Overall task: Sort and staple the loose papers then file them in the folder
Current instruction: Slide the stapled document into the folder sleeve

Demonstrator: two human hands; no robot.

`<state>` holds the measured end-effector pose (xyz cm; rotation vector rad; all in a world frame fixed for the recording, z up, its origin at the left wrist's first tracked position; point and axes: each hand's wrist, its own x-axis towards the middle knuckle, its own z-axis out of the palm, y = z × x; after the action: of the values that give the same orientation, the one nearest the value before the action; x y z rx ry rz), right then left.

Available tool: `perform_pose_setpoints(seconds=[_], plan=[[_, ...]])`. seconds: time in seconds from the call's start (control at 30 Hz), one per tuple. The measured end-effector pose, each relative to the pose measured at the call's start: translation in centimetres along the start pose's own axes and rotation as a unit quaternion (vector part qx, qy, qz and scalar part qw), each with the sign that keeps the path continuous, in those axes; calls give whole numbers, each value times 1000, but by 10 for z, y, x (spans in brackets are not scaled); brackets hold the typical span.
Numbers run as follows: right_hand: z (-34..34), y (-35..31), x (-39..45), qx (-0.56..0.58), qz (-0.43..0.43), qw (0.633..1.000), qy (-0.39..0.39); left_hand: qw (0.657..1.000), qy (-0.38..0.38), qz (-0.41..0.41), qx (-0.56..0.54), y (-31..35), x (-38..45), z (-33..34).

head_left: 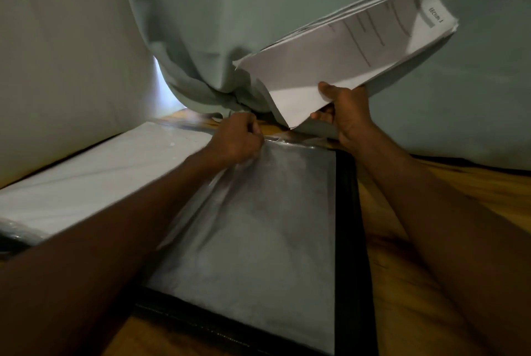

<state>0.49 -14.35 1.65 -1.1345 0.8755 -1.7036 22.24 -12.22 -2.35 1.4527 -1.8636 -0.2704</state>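
left hand point(238, 140) pinching crinkled sleeve point(258, 212) — floppy papers point(344, 48)

The clear, glossy, crinkled plastic sleeve point(258, 212) lies in a matt black folder point(349, 226) on the smooth, warm-brown wooden tabletop point(431, 240); white matt paper sheets point(330, 68); soft grey-green cloth curtain point(215, 25).

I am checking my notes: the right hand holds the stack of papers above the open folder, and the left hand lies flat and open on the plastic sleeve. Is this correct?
Not quite. In the head view the left hand pinches the top edge of the plastic sleeve, fingers curled, not flat. The right hand does hold the stack of papers above the open folder.
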Motion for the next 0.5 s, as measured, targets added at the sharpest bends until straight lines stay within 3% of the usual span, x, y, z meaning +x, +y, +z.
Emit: perform_pose_setpoints(seconds=[0.17,0.3,0.5], plan=[[3,-5,9,-23,8,1000,9,993,-117,30,-15,-2,22,-11],[2,-5,11,-37,7,999,11,995,-41,48,-74,-10,22,2],[3,-6,12,-73,13,997,13,992,-52,112,-7,-6,20,10]])
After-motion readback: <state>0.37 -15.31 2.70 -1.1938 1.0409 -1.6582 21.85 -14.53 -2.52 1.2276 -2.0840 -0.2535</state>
